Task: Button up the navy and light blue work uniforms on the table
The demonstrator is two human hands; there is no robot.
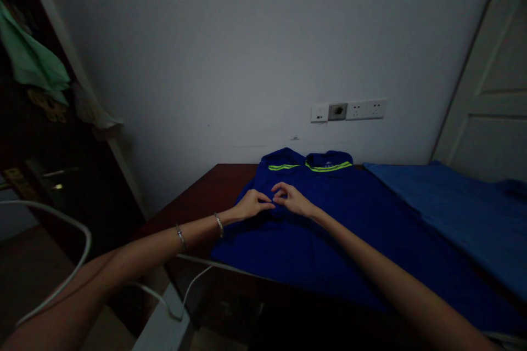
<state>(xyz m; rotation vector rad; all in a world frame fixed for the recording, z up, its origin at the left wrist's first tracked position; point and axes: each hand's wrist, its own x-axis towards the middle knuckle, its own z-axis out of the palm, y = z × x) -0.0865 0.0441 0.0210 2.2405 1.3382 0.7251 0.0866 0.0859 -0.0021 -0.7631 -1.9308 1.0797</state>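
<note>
A dark blue polo shirt (329,219) with neon yellow-green stripes on its collar (308,163) lies flat on a dark wooden table (197,197). My left hand (252,204) and my right hand (290,198) meet on the shirt's chest just below the collar, fingertips almost touching. Both hands have their fingers curled in a pinch on the shirt's front fabric; what exactly sits between the fingertips is too small to make out. My left wrist carries two thin bracelets (219,225).
A lighter blue cloth (453,208) lies to the right of the shirt. A row of wall sockets (348,111) sits above the table. A white cable (78,263) loops at the lower left. A dark cabinet with a green garment (31,60) stands left; a white door (489,93) stands right.
</note>
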